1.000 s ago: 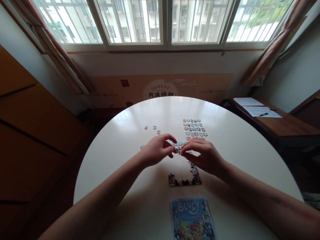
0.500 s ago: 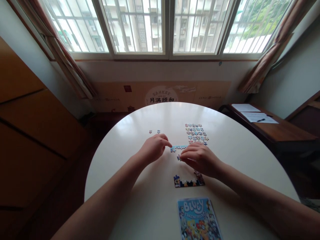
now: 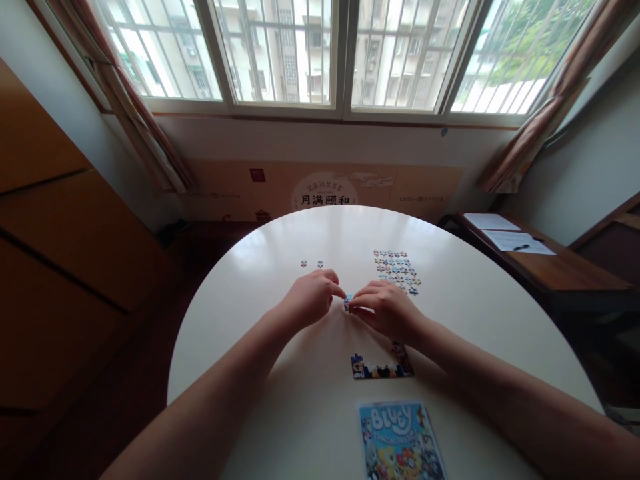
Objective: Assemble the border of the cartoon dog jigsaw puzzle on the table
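Observation:
My left hand [image 3: 313,297] rests at the left end of a light-blue puzzle strip [image 3: 349,298], its index finger touching the edge. Over most of that strip lies my right hand [image 3: 387,308], its thumb and fingers pinching a small puzzle piece [image 3: 347,305] against the strip's lower left side. Nearer to me is a joined dark puzzle section [image 3: 380,371], its right side rising toward my right wrist. Loose pieces [image 3: 396,267] lie in rows beyond my right hand. Two single pieces [image 3: 320,264] sit apart, past my left hand.
A Bluey picture sheet [image 3: 400,440] lies at the near part of the round white table [image 3: 225,333]. On the right, a wooden side table [image 3: 575,267] holds papers [image 3: 517,242] and a dark pen. Windows and curtains are behind the table.
My right hand has moved left and slightly up, bringing the small piece from below the strip to its lower left side. My left hand stays at the strip's end.

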A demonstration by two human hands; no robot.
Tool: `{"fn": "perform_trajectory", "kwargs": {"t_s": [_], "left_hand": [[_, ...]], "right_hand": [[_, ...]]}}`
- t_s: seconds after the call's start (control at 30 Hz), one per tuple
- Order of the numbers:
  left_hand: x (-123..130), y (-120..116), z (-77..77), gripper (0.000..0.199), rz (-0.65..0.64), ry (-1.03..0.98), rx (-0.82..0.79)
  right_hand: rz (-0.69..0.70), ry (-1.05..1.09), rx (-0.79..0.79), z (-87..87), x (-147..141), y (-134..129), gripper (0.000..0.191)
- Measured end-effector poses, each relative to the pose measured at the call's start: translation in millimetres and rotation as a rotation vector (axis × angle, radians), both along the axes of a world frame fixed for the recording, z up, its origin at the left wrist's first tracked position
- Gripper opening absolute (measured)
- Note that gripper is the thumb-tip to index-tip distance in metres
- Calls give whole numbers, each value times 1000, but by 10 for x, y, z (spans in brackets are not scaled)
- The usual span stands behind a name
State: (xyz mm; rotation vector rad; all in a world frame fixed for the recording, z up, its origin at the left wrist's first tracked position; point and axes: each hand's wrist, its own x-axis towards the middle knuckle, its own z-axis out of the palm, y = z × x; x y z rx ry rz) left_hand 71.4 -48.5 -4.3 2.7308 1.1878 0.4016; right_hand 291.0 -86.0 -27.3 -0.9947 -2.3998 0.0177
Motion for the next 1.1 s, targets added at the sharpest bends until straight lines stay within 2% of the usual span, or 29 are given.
{"fn": "perform_trajectory", "kwargs": {"t_s": [0.3, 0.67, 1.1], "left_hand": [[10, -7, 10, 47, -18, 60, -32], [16, -35, 47, 45, -11, 80, -47], [19, -34, 43, 46, -28, 57, -44]], "right_hand": [[-6, 31, -5, -80, 29, -27, 15], [-44, 100, -49, -54, -1, -77, 15], [-56, 57, -89, -26, -3, -107, 17]]}}
